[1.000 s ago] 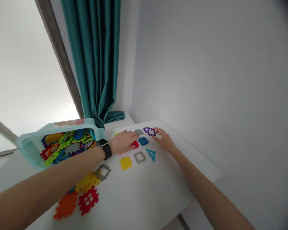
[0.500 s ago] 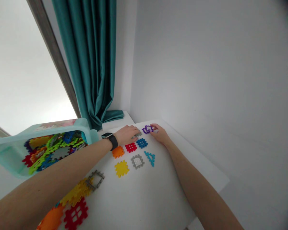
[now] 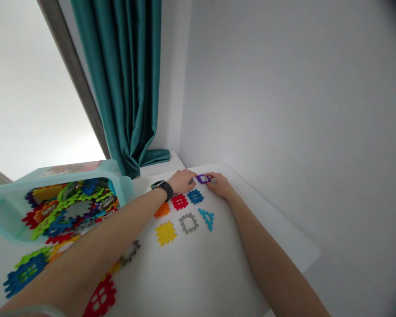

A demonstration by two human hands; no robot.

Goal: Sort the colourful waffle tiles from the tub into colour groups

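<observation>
At the far end of the white table (image 3: 185, 273), my right hand (image 3: 221, 185) pinches the right edge of a purple notched building tile (image 3: 203, 178) with a white lattice window. My left hand (image 3: 182, 180) is closed at its left, thumb and fingers around a mostly hidden grey tile (image 3: 192, 181). Nearer me lie a blue tile (image 3: 196, 197), a red window tile (image 3: 180, 202) and an orange tile (image 3: 162, 210), partly behind my left forearm. In front of those are a yellow tile (image 3: 166, 233), a grey window tile (image 3: 188, 223) and a light-blue triangle (image 3: 207, 219).
A pale turquoise bin (image 3: 125, 189) lies on its side at the left, full of mixed tiles. Loose tiles, among them a blue one (image 3: 24, 275) and a red one (image 3: 102, 297), lie around my left forearm. A wall (image 3: 284, 110) and green curtain (image 3: 132, 88) stand behind.
My left hand has shifted right, closer to the purple tile. Two overlapping purple shapes now look like one tile. The view has moved slightly, showing more tiles at the lower left.
</observation>
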